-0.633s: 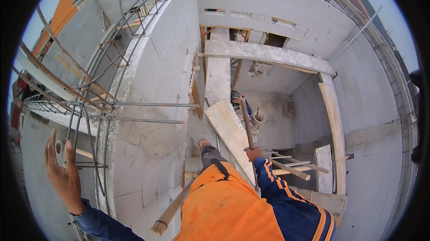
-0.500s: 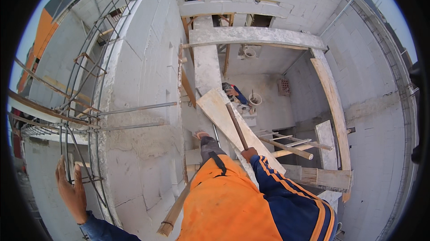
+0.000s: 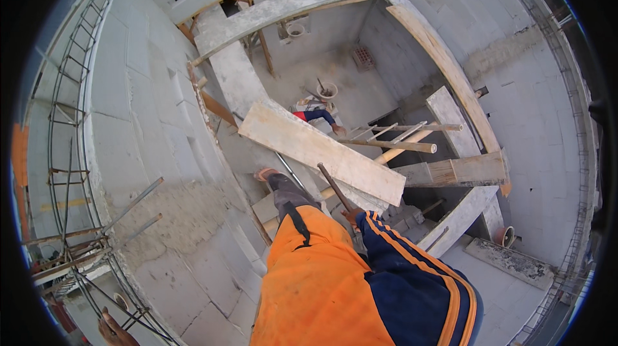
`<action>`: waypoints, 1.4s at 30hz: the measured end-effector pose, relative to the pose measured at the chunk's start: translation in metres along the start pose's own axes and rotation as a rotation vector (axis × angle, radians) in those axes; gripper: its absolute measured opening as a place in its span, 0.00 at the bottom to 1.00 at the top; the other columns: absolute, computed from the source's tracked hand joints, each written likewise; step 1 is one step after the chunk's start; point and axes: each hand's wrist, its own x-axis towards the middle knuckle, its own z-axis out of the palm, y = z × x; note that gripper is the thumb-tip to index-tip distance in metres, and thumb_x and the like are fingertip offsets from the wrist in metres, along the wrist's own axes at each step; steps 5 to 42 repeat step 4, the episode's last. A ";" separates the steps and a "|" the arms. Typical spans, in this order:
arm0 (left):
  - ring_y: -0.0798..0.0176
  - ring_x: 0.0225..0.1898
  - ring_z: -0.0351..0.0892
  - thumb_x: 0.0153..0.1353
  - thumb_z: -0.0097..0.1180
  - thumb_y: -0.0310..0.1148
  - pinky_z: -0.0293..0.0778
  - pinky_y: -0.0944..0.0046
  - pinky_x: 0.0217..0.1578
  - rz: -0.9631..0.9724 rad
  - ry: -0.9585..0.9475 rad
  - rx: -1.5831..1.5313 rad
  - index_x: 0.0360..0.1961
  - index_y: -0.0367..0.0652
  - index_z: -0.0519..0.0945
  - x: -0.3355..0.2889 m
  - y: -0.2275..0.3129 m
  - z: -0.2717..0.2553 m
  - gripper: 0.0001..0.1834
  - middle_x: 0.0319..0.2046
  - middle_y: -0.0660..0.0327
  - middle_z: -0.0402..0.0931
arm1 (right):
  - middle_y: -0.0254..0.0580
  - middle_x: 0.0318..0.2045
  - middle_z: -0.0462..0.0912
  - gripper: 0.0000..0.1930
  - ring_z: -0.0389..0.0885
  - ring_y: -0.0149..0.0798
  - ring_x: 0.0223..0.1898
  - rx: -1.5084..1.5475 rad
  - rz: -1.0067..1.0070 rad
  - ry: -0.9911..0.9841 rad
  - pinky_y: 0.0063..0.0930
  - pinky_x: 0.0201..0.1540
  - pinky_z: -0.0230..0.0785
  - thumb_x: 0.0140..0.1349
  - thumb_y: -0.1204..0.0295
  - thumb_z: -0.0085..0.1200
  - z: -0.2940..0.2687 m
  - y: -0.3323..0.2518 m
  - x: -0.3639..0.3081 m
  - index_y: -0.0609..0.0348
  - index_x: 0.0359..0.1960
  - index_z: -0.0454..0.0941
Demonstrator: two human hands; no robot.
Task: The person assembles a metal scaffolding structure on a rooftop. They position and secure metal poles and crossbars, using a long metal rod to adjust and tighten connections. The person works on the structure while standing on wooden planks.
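Observation:
My right hand (image 3: 352,217) is closed around a brown rod (image 3: 335,186), which points forward and away from me. Just beyond the rod, a wide pale plank (image 3: 322,153) lies slantwise on the narrow walkway. Cut off by the lower left edge, my left hand (image 3: 114,330) shows stretched fingers and no object in them. It is beside the steel reinforcing bars (image 3: 87,281) along the left block wall; whether it touches them I cannot tell. My foot (image 3: 265,174) stands near the plank's left end.
Below, another person's arm (image 3: 320,116) reaches toward a wooden ladder (image 3: 393,145). A bucket (image 3: 327,91) stands on the lower floor near a red perforated brick (image 3: 363,57). A concrete beam (image 3: 302,0) spans the far side, and block walls (image 3: 161,153) rise around the drop.
My view has turned and shifted right, and the left hand has dropped toward the lower left edge. My right hand still holds the rod. Below, the other person's arm now extends toward the ladder.

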 end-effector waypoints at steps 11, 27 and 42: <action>0.50 0.57 0.72 0.71 0.49 0.52 0.65 0.52 0.59 -0.132 -0.279 -0.505 0.58 0.38 0.77 -0.004 -0.048 0.035 0.29 0.56 0.47 0.75 | 0.37 0.12 0.70 0.34 0.68 0.38 0.12 0.086 0.026 0.005 0.45 0.15 0.62 0.60 0.32 0.50 0.006 0.006 0.045 0.56 0.26 0.74; 0.50 0.57 0.72 0.71 0.49 0.52 0.65 0.52 0.59 -0.132 -0.279 -0.505 0.58 0.38 0.77 -0.004 -0.048 0.035 0.29 0.56 0.47 0.75 | 0.37 0.12 0.70 0.34 0.68 0.38 0.12 0.086 0.026 0.005 0.45 0.15 0.62 0.60 0.32 0.50 0.006 0.006 0.045 0.56 0.26 0.74; 0.50 0.57 0.72 0.71 0.49 0.52 0.65 0.52 0.59 -0.132 -0.279 -0.505 0.58 0.38 0.77 -0.004 -0.048 0.035 0.29 0.56 0.47 0.75 | 0.37 0.12 0.70 0.34 0.68 0.38 0.12 0.086 0.026 0.005 0.45 0.15 0.62 0.60 0.32 0.50 0.006 0.006 0.045 0.56 0.26 0.74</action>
